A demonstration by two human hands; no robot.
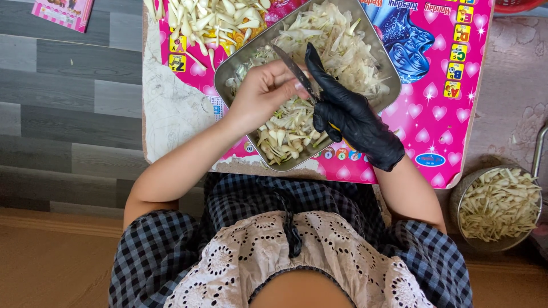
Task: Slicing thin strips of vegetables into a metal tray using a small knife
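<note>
My bare left hand (264, 91) hovers over a rectangular metal tray (227, 69) and pinches a small pale piece against a knife blade (292, 67). My right hand (348, 117), in a black glove, grips the knife's handle, its index finger stretched along the blade's back. The tray is heaped with pale, thinly cut plant pieces (337, 45), and whole pale buds (282, 140) lie at its near end. The piece between my left fingers is mostly hidden.
The tray sits on a small low table with a pink heart-patterned cover (439, 114). A pile of uncut pale buds (208, 17) lies at the table's far left. A round metal bowl (465, 188) of cut strips stands on the floor at right. A pink booklet (63, 11) lies far left.
</note>
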